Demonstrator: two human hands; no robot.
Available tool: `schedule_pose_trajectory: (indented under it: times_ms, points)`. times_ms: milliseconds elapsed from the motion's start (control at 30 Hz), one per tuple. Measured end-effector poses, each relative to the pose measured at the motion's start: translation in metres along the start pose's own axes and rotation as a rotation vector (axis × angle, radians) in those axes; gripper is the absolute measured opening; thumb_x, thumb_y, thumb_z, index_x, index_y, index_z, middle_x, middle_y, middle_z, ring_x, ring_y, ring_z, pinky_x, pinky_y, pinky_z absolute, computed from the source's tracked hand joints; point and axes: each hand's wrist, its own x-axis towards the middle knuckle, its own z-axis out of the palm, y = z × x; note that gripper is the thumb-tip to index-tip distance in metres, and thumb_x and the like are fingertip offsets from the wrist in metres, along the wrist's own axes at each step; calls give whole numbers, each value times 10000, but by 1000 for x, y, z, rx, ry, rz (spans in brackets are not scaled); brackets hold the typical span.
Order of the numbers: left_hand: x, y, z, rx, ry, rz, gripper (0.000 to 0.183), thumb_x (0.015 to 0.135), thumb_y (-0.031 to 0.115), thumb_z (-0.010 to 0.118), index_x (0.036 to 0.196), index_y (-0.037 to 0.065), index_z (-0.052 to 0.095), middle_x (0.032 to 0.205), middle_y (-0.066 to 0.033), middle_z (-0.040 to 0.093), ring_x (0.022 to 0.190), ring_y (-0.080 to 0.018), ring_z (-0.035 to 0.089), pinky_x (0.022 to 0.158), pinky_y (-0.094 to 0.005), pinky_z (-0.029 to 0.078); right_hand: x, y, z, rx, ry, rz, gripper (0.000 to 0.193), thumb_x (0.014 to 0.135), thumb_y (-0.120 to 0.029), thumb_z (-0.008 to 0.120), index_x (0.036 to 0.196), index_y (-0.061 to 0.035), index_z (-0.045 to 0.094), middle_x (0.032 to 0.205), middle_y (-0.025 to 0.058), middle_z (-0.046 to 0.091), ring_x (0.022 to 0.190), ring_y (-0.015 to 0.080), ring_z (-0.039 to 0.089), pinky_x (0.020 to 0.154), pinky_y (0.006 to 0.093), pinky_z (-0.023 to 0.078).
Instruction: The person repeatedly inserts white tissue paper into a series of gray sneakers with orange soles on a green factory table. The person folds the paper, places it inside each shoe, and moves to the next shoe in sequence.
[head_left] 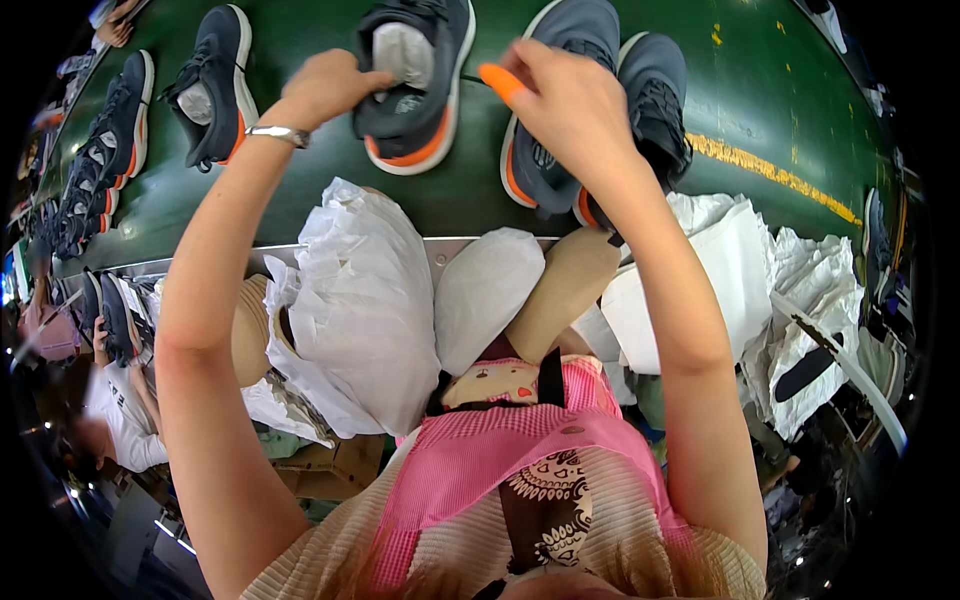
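Note:
A dark grey sneaker (412, 95) with a white and orange sole lies on the green work surface, white paper stuffed in its opening. My left hand (325, 85) is at its left side, thumb over the collar and the other fingers curled and mostly hidden. My right hand (570, 100), slightly blurred, wears an orange finger cot (502, 86) on its thumb. Thumb and forefinger stand apart, above the edge of a second sneaker (540, 165). A thin dark strip lies by the thumb tip; I cannot make out what it is. Another sneaker (655, 100) lies just right of that hand.
More stuffed sneakers (212, 95) line the green surface (300, 210) to the left. Crumpled white paper (360, 300), a white rounded form (488, 290) and a beige one (565, 285) sit along the near edge. Paper sheets (690, 285) lie right. A co-worker (125, 410) is at far left.

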Motion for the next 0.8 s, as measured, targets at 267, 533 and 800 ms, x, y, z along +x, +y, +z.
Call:
schedule_pose_trajectory:
  times_ms: [267, 533, 800]
  points:
    - [10, -53, 32, -275, 94, -134, 557, 873, 480, 548, 687, -37, 637, 545, -123, 577, 493, -243, 594, 512, -348, 474, -111, 58, 30, -370, 36, -293, 222, 609, -172, 706, 804, -88, 643, 801, 37, 647, 957, 199, 593, 950, 438, 365]
    - [-67, 29, 20, 66, -41, 115, 491, 925, 377, 497, 687, -37, 608, 545, -121, 566, 446, -261, 545, 488, -372, 448, -96, 116, -13, -504, 150, -269, 278, 701, -172, 685, 955, -73, 629, 952, 50, 646, 946, 221, 592, 848, 330, 449]
    - [-96, 93, 144, 35, -34, 682, 320, 863, 310, 598, 933, -2, 619, 953, -159, 643, 874, -354, 603, 791, -427, 463, -191, 18, 42, -20, -188, 199, 399, 732, -213, 738, 1078, -58, 614, 997, 121, 633, 844, 315, 623, 771, 370, 502]
